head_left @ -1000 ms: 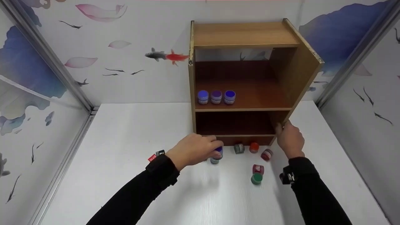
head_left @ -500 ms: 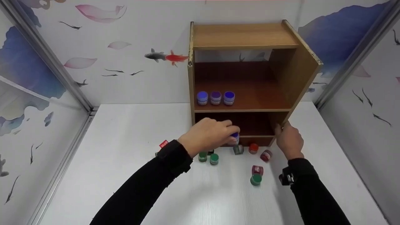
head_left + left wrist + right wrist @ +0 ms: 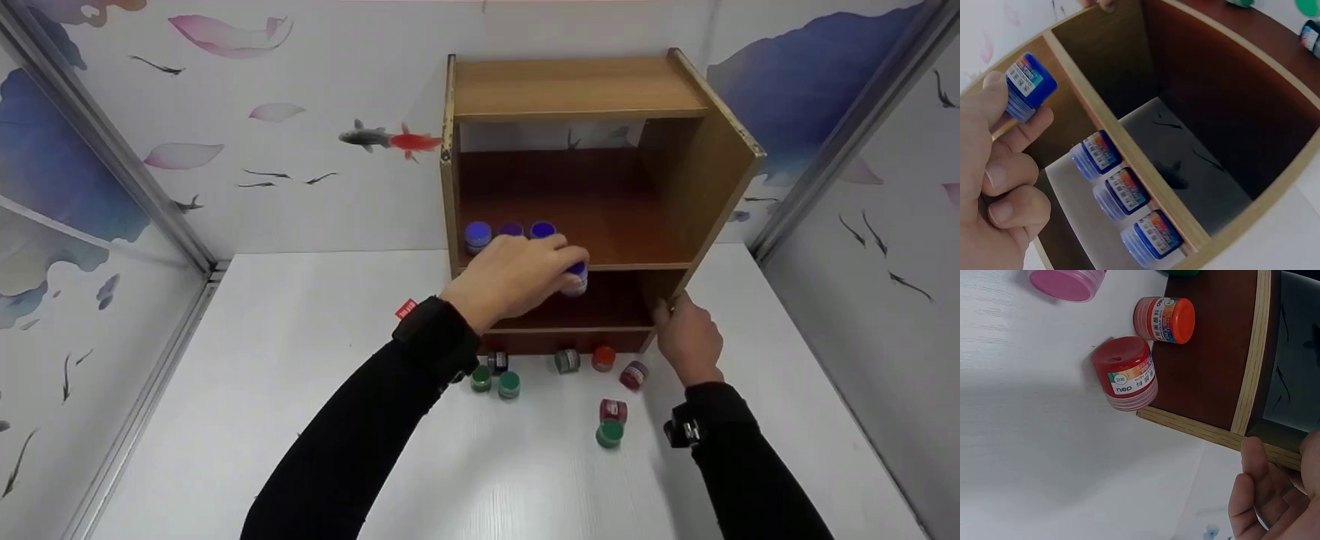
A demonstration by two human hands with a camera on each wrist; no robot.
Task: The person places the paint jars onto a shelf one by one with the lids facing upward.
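My left hand pinches a small blue paint jar between thumb and fingers, in front of the middle board of a wooden shelf unit. In the left wrist view this paint jar is tilted, its label showing, with the other fingers curled below it. Three blue-lidded paint jars stand in a row on that board, partly behind my left hand in the head view. My right hand grips the front edge of the unit's right side panel, low down; the right wrist view shows the fingers against that edge.
Before the unit's base lie a grey jar, an orange jar and a dark red jar. Green jars stand further left. Nearer me, a pinkish-red jar touches a green one. Patterned walls enclose the white table.
My left hand has lifted the blue paint jar from the table by the green jars, up and rightward to the middle board's height. My right hand has kept its grip on the side panel.
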